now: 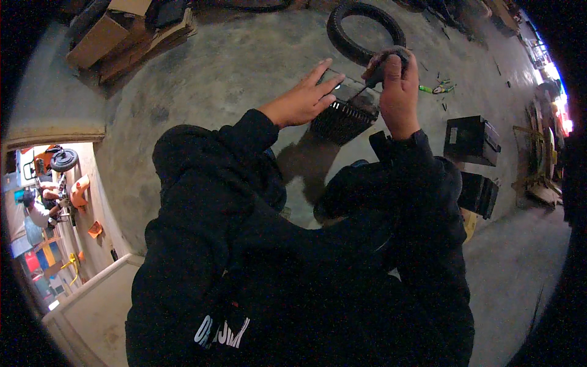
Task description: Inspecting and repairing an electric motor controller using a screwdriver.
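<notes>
On the floor ahead of me stands a dark box-shaped part (342,124) with a finned side and a flatter metal top. My left hand (301,101) rests at its left top edge, fingers stretched out and apart. Wrapped round the dark handle of a screwdriver (377,73) is my right hand (400,101), above the part's right side. The thin shaft slants down and left to the top face; its tip is too small to make out. Something brownish and crumpled, perhaps a rag, shows at the handle's upper end beneath my fingers.
A black tyre (334,33) lies beyond the part. Green-handled pliers (436,90) lie right of my right hand. Two black boxes (469,140) stand nearer on the right. Flattened cardboard (98,43) is piled far left. Through a left opening, another person (40,214) sits near a wheel.
</notes>
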